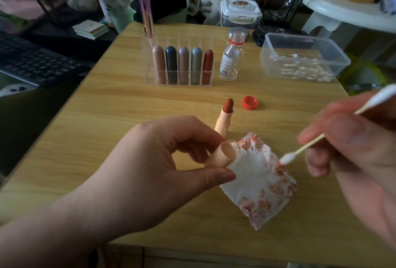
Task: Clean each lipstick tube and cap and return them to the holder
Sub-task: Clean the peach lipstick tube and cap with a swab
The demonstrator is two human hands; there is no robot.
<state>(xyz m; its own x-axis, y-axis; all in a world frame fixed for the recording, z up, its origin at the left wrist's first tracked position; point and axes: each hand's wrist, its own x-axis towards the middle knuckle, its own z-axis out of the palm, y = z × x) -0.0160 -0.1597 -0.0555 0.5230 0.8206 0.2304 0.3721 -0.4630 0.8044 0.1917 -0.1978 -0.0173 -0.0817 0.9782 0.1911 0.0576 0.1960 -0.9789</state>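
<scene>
My left hand pinches a peach lipstick cap, its open end turned toward the right. My right hand pinches a cotton swab whose lower tip, faintly pink, hovers just over a white tissue stained red. An uncapped peach lipstick tube with a dark red bullet stands upright on the table behind the cap. The clear acrylic holder farther back holds several capped lipsticks in its front row and a tall pink metallic tube behind.
A small clear bottle stands open right of the holder, its red cap lying on the wooden table. A clear plastic box of cotton swabs sits at the right. A black keyboard lies off the left edge.
</scene>
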